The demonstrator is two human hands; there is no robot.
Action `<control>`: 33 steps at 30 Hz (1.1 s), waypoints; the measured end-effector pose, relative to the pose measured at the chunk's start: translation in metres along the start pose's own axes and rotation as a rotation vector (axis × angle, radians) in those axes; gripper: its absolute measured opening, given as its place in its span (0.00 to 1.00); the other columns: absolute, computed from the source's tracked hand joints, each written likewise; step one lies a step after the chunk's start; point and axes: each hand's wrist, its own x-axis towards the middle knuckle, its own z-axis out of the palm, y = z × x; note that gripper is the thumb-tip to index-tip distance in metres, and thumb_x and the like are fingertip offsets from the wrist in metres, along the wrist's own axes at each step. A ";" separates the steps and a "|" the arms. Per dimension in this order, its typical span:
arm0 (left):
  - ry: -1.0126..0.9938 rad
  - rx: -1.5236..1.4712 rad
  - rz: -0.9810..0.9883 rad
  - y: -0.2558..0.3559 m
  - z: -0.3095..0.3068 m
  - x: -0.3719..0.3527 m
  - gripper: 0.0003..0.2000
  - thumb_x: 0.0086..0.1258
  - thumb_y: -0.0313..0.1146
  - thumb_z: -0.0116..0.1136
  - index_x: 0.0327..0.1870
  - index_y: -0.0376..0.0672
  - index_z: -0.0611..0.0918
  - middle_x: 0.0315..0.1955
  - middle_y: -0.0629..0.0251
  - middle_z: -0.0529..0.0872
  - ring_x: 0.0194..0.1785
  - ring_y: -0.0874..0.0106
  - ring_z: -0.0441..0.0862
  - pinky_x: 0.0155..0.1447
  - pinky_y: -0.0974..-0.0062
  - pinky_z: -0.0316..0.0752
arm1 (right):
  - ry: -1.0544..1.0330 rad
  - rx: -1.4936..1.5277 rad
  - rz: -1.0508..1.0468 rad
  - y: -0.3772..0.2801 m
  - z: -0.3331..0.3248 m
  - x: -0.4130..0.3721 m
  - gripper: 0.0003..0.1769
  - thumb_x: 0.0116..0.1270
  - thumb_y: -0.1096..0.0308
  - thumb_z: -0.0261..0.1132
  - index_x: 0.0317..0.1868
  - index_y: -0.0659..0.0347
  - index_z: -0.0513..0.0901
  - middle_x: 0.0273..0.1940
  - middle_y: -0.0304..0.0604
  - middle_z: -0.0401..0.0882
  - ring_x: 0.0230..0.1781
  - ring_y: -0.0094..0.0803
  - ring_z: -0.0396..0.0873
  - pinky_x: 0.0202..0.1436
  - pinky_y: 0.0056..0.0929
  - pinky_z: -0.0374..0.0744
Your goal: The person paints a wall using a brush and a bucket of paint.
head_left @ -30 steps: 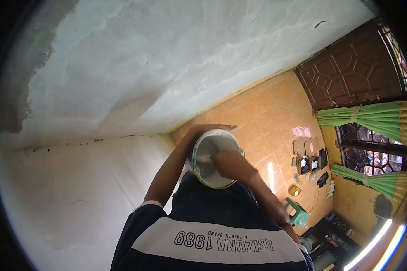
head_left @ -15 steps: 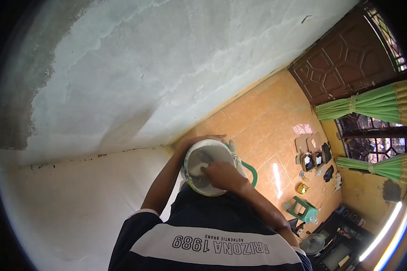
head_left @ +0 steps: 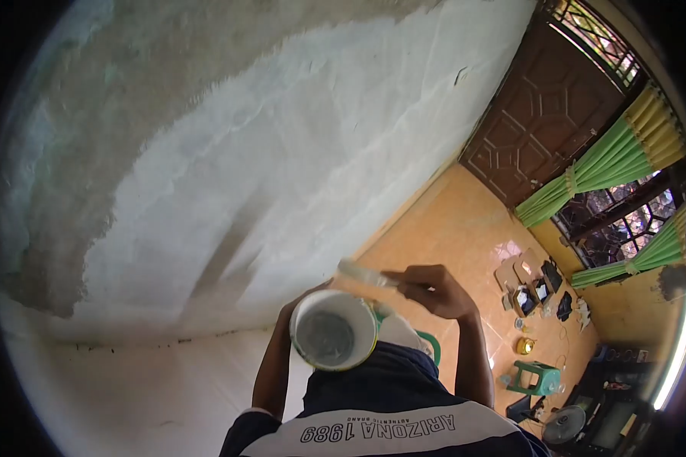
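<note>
Bucket [head_left: 334, 331]: white inside, greyish at the bottom, yellow-green band at the rim; brush [head_left: 362, 273]: pale handle, white bristles; wall [head_left: 282, 152]: fresh white over bare grey patches; floor [head_left: 465, 236]: glossy orange tiles; door [head_left: 541, 122]: dark brown, carved geometric panels; curtains [head_left: 610, 160]: green, yellow tops; stool [head_left: 536, 377]: green; shirt [head_left: 381, 426]: navy, white band, dark lettering

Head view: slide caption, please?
Left hand holds bucket, right hand holds brush above it, by a part-painted wall.

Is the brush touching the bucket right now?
Apart. The head view shows the brush, held in the right hand, clear of the bucket rim, with orange floor visible between them.
</note>
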 end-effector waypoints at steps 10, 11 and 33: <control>0.020 0.037 -0.298 0.039 0.025 -0.015 0.35 0.77 0.72 0.56 0.52 0.44 0.90 0.42 0.60 0.93 0.41 0.63 0.90 0.52 0.57 0.86 | 0.475 -0.036 -0.068 0.028 -0.116 0.083 0.23 0.79 0.78 0.64 0.72 0.62 0.84 0.38 0.35 0.84 0.39 0.21 0.79 0.45 0.27 0.79; 0.048 0.027 -0.299 0.040 0.029 -0.012 0.34 0.76 0.72 0.57 0.48 0.44 0.90 0.40 0.60 0.93 0.40 0.63 0.89 0.52 0.57 0.86 | 0.491 -0.160 -0.147 0.037 -0.132 0.098 0.22 0.78 0.78 0.64 0.70 0.61 0.86 0.37 0.39 0.84 0.36 0.25 0.79 0.44 0.29 0.79; 0.182 -0.029 -0.233 0.045 0.077 0.008 0.33 0.78 0.70 0.56 0.48 0.44 0.90 0.39 0.61 0.92 0.40 0.63 0.89 0.51 0.55 0.86 | 0.704 -0.763 -0.392 -0.033 -0.243 0.247 0.20 0.71 0.74 0.66 0.61 0.54 0.91 0.36 0.57 0.87 0.36 0.56 0.87 0.41 0.50 0.85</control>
